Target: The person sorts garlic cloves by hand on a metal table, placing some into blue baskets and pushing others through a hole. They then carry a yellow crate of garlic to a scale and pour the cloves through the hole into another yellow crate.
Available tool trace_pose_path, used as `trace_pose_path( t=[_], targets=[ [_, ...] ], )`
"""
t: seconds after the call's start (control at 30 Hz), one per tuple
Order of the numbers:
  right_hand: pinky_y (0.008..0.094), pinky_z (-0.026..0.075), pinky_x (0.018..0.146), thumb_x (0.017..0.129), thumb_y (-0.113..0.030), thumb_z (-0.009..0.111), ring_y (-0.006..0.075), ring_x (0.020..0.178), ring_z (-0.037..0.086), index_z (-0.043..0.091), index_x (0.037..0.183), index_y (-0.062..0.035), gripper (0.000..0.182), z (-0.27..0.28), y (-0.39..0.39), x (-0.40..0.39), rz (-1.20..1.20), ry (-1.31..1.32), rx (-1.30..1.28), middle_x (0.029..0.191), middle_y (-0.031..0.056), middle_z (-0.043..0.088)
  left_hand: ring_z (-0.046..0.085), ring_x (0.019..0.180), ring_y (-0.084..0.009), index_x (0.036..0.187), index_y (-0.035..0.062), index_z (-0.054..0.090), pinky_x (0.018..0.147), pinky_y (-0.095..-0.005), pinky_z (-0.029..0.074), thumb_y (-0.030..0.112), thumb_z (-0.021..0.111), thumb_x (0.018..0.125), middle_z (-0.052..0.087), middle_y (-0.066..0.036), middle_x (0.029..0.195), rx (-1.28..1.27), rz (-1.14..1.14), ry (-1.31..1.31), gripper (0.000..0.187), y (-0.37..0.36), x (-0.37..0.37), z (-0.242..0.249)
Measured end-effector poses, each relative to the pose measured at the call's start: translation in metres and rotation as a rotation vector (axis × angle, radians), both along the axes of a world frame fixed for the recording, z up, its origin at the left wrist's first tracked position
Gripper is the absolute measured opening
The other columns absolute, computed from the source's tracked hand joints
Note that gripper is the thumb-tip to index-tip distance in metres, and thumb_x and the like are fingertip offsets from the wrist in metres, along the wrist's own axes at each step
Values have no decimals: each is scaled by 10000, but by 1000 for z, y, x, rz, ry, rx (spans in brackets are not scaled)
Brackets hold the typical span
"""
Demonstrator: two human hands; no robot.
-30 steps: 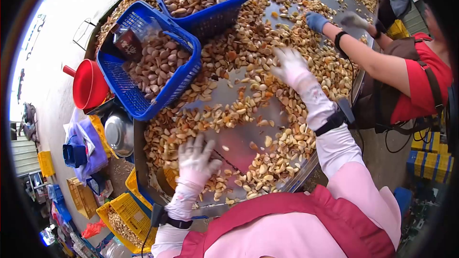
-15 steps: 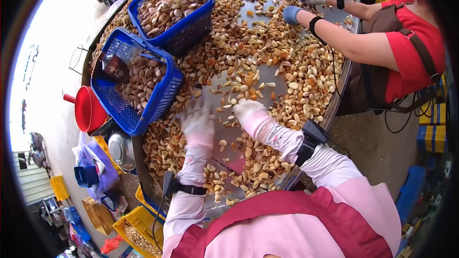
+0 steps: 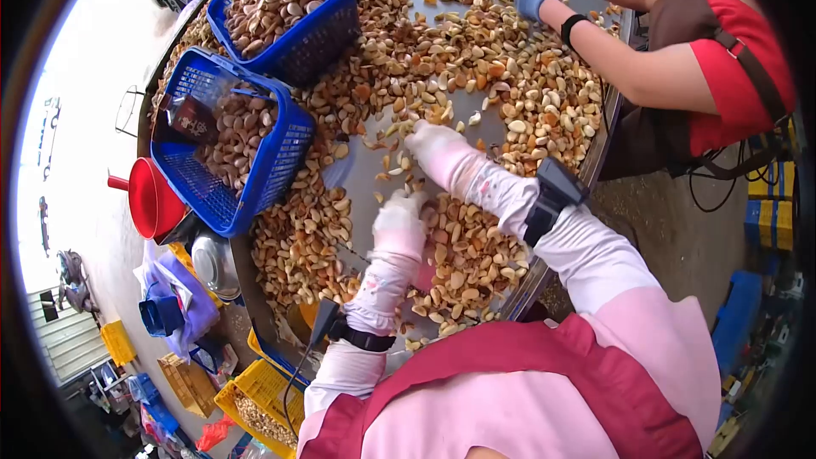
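My left hand, in a pale glove, is over the metal table among loose cloves, its fingers bent down and pressed together; anything under them is hidden. Ahead and to the right, my right hand, also gloved, touches the cloves with its fingers closed; what they hold cannot be made out. Pale and brown cloves lie heaped around both hands, with bare metal showing between the heaps.
Two blue baskets with cloves stand at the left, an upper one and a lower one holding a dark red packet. A co-worker's gloved hands are at the upper right. A red scoop lies beyond the table's left edge.
My left hand has moved right from near the lower basket, and its fingers have closed up. My right hand has shifted slightly up and left. The whole view has shifted a little.
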State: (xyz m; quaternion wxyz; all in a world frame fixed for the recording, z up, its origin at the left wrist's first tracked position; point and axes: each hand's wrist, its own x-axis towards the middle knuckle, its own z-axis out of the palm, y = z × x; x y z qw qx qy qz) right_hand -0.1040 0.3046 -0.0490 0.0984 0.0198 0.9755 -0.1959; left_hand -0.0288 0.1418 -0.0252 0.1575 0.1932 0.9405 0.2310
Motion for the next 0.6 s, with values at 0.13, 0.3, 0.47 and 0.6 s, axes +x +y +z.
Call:
trace_pose_path(
  t=[0.13, 0.3, 0.47, 0.6],
  targets=[
    [360, 568, 858, 795, -139, 722, 278, 938, 717, 660, 1073, -4, 315, 49, 44, 14, 85, -245, -457, 1072, 155, 716, 695, 875, -342, 1084, 118, 728, 796, -406, 568, 107, 706, 837, 661, -142, 1019, 322, 142, -70, 249, -36, -2, -12],
    [271, 526, 613, 901, -162, 584, 121, 789, 636, 628, 1069, -8, 232, 66, 49, 85, -153, -561, -1158, 935, 23, 664, 695, 812, -293, 1124, 138, 710, 731, -374, 588, 103, 731, 827, 670, -120, 1018, 360, -244, 26, 300, -28, 31, 3],
    [393, 564, 794, 984, -177, 487, 306, 901, 709, 626, 1249, -47, 326, 84, 61, 128, -121, -357, 75, 977, 201, 703, 686, 906, -334, 994, 134, 671, 746, -450, 569, 84, 634, 836, 659, -107, 1008, -71, -309, 41, 170, -2, 49, 8],
    [364, 554, 714, 995, -202, 536, 265, 804, 710, 615, 1270, -83, 310, 55, 91, 174, -369, -302, -921, 845, 107, 722, 670, 871, -362, 944, 131, 664, 747, -469, 553, 61, 646, 805, 653, -117, 1004, -8, -409, -4, 156, -6, 42, -3]
  ],
)
